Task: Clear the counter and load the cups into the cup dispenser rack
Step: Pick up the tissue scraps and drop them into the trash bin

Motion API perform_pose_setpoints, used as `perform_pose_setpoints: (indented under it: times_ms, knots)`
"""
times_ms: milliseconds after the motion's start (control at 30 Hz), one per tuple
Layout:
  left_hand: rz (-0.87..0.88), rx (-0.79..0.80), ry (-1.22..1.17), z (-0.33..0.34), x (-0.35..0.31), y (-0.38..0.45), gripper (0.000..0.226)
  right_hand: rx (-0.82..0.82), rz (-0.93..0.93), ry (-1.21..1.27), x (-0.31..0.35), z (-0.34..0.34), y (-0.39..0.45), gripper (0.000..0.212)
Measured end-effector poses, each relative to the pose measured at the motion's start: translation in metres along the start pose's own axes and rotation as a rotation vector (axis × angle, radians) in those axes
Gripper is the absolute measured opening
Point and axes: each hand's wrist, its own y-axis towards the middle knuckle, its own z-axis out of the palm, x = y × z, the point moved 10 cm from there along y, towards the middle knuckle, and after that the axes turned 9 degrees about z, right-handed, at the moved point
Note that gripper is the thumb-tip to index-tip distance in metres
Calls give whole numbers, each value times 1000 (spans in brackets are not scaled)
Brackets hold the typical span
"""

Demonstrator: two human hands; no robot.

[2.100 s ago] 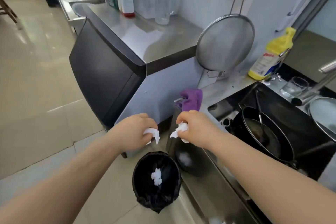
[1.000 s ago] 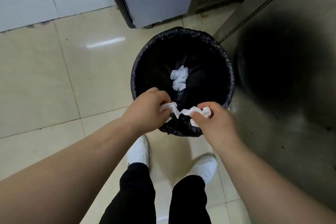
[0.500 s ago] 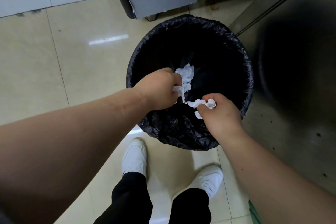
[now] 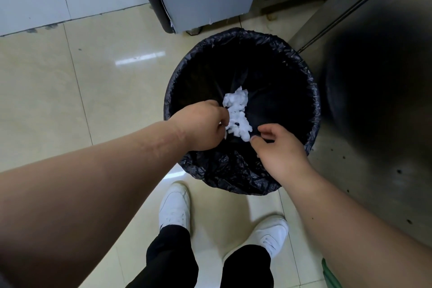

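Crumpled white tissue [image 4: 237,114] in bin [image 4: 233,180].

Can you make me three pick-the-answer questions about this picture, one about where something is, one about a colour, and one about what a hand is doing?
1. Where is the crumpled white tissue?
A. on the floor
B. inside the bin
C. on a shoe

2. What colour is the bin's bag liner?
A. black
B. blue
C. clear

3. What is the right hand doing?
A. gripping the bin's rim
B. hanging over the bin, fingers loose, holding nothing
C. resting on the floor

Answers:
1 B, the tissue lies down within the dark bin.
2 A, the crinkled plastic folded over the rim is black.
3 B, its fingers are relaxed above the opening and nothing is plainly in them.
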Motion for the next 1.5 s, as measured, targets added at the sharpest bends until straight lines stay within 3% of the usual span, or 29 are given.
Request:
perform_pose_setpoints:
  times_ms: [167, 333, 467, 700, 933, 1100, 1500]
  knots:
    - [2, 56, 22, -18, -20, -25, 23, 23, 34, -63, 1, -11, -21, 22]
    - [-98, 336, 40, -33, -44, -79, 28, 110, 42, -228, 23, -34, -69, 6]
    - [-117, 413, 91, -71, -77, -132, 32, 118, -4, -349, 53, -61, -136, 9]
    - [-77, 399, 106, -145, -156, -201, 33, 132, -46, -461, 82, -100, -255, 21]
    - [-11, 304, 39, -197, -222, -265, 27, 121, -55, -332, 92, -137, -373, 11]
    - [103, 362, 93, -207, -266, -307, 34, 60, -96, -313, 97, -173, -431, 23]
    - [431, 279, 296, -285, -402, -294, 28, -156, -167, -397, 72, -256, -503, 25]
